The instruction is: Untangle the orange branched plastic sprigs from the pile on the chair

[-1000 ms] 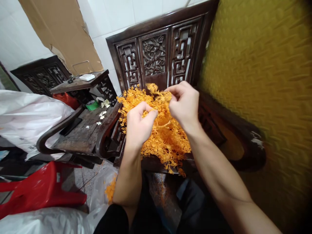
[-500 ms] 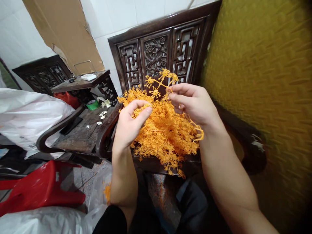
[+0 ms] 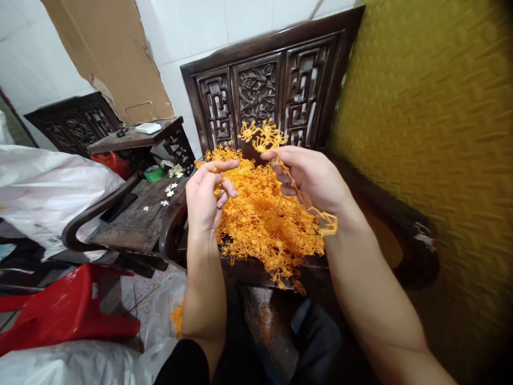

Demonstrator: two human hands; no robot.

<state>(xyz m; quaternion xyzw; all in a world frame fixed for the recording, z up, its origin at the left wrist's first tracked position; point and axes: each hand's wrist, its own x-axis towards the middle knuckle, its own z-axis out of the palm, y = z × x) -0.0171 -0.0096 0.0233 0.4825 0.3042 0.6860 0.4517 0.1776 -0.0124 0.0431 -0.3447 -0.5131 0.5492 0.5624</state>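
My right hand [image 3: 306,174] pinches a thin orange plastic sprig [image 3: 296,187] with star-like flower heads [image 3: 264,136] at its upper end. Its bare stem hangs along the wrist to a bent, branched end. To the left is my left hand [image 3: 206,192], its index finger stretched out and the other fingers curled in. Orange bits show between the thumb and fingers, too small to make out. Behind and below both hands spreads a big heap of orange plastic sprigs [image 3: 268,219] on a dark wooden chair seat.
The chair's carved back [image 3: 260,91] stands against the tiled wall. A yellow textured panel [image 3: 433,123] rises at right. At left are another wooden chair [image 3: 128,224] with green tape [image 3: 153,172] and pale flower pieces, a red stool [image 3: 76,305] and white bags [image 3: 52,187].
My left hand has drawn back slightly left, its index finger straightening and the others curling. The sprig in my right hand has turned, and its flower heads look more bunched.
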